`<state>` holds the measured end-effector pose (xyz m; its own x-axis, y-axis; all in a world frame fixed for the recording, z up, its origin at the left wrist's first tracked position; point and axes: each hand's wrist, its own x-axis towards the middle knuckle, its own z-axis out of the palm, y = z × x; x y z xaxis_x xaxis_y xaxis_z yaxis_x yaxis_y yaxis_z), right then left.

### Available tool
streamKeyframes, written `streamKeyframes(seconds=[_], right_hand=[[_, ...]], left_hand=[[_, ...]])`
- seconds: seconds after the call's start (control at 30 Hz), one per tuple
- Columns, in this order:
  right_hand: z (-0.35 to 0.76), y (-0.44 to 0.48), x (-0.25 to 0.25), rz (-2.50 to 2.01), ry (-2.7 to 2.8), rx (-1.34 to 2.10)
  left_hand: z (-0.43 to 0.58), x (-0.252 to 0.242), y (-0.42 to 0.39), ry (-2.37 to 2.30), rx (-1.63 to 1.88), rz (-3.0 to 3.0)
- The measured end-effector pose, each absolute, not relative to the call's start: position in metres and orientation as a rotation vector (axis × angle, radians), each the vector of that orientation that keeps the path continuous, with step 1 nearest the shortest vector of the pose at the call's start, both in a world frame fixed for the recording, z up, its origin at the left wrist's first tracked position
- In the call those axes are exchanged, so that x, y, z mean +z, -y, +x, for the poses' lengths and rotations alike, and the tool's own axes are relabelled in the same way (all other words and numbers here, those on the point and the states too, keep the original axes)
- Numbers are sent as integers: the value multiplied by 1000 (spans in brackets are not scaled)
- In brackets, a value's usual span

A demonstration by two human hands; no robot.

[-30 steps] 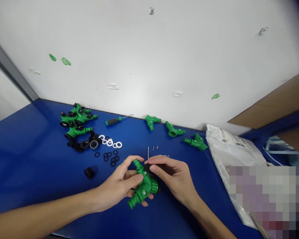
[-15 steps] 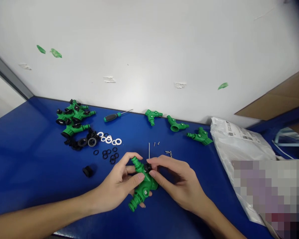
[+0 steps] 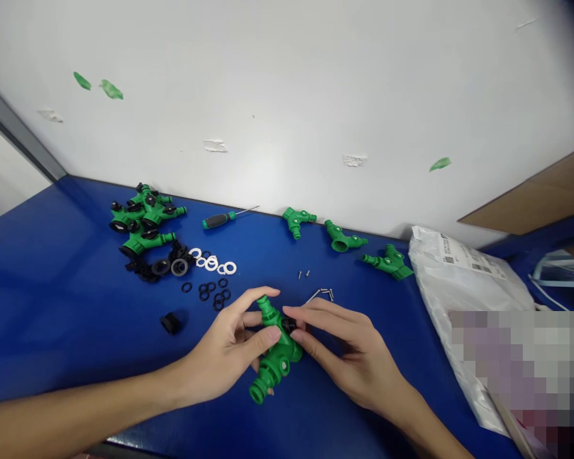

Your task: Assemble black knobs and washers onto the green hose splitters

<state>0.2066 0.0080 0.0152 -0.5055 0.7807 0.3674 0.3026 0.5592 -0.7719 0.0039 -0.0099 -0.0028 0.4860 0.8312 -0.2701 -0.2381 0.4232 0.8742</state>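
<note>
Head view: left hand (image 3: 220,360) fingers (image 3: 261,341) clasp the green splitter (image 3: 278,358), right hand (image 3: 358,363) fingers (image 3: 316,313) pinch its black knob (image 3: 287,324); best kept square, body held firm.

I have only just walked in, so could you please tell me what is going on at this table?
A person is at a blue table with bare hands. The left hand grips a green Y-shaped connector, while the right hand pinches a small black part against its side. Farther back lie a pile of similar connectors, white rings, black rings, a screwdriver and loose screws; a white bag lies to the right.
</note>
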Motion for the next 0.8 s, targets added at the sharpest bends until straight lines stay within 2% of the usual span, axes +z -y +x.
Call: streamKeyframes(seconds=[0.27,0.8], right_hand=[[210,-7,18,-829,2170,906],[196,2,16,-1074,1987,866]], left_hand=[[2,-7,12,-894,744,1075],[3,-15,18,-877,814,1109]])
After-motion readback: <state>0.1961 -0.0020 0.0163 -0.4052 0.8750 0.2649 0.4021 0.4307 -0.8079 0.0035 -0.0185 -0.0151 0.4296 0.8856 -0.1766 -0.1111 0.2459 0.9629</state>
